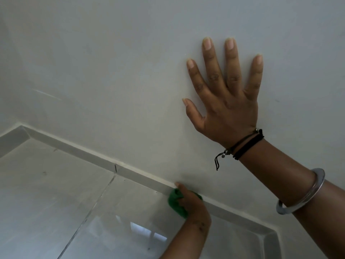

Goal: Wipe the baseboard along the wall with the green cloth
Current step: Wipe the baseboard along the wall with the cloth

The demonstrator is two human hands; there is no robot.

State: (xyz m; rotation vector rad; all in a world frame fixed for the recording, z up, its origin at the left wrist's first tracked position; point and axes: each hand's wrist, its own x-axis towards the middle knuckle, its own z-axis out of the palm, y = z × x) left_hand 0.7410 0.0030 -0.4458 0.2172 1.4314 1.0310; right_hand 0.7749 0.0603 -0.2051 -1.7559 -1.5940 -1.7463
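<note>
A grey baseboard (84,155) runs diagonally from the upper left to the lower right, where the white wall (112,71) meets the floor. My left hand (193,207) comes up from the bottom edge. It is closed around a bunched green cloth (175,202) and presses it against the baseboard about midway along its length. My right hand (227,103) lies flat on the wall above, fingers spread and holding nothing. That arm carries black cords at the wrist and a metal bangle further down.
Glossy pale floor tiles (56,202) fill the lower left, and a window reflection (145,232) shows on them. The baseboard turns at a corner on the far left (21,128) and at another on the lower right (274,234).
</note>
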